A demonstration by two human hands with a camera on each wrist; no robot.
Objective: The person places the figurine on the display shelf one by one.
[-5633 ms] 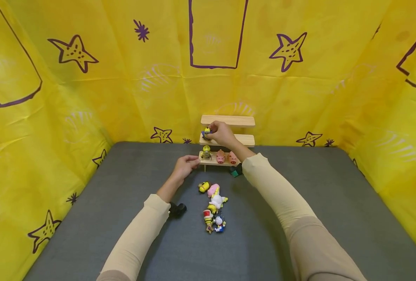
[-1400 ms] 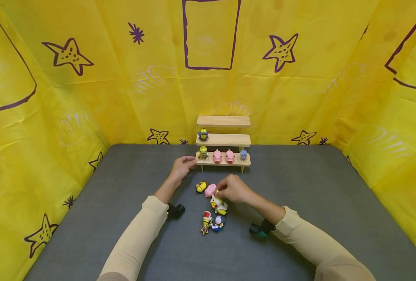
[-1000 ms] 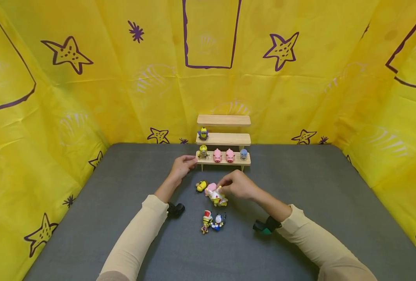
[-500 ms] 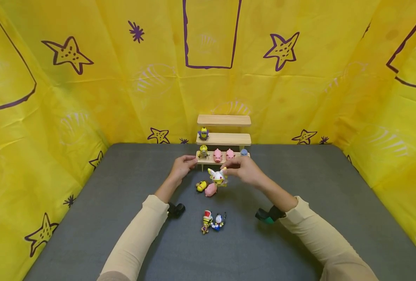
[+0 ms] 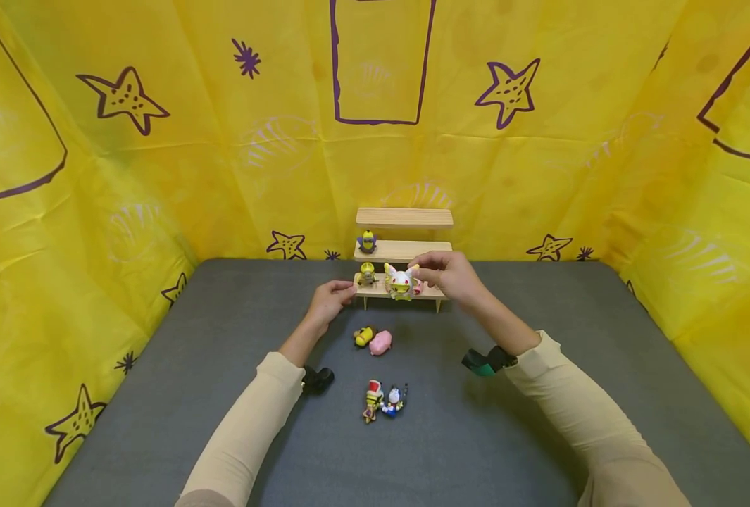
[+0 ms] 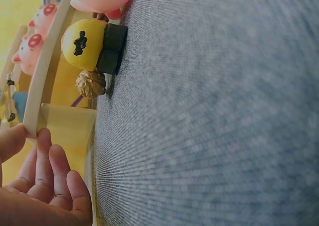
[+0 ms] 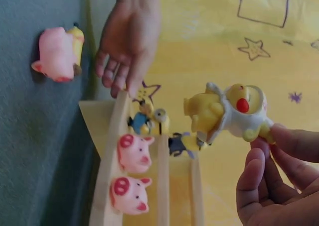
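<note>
A: What does the stand [image 5: 404, 217] look like up close?
B: Pale wood, smooth and matt, with fine grain along its top board.
A: And the white-and-yellow figure [image 7: 244, 106]?
B: Smooth plastic with a soft sheen. The pink pigs [image 7: 130, 195] look like plastic too, just as smooth.
A: The gold knob [image 6: 91, 84]?
B: Rough and ridged, with a metallic-looking finish.
A: The table covering [image 6: 209, 106]?
B: Matt grey cloth, finely ribbed.
A: The yellow backdrop [image 5: 375, 165]?
B: Creased sheeting, slightly shiny; cloth or plastic, I can't tell.
A: Sleeves [image 5: 248, 415]?
B: Soft, matt cloth.
</note>
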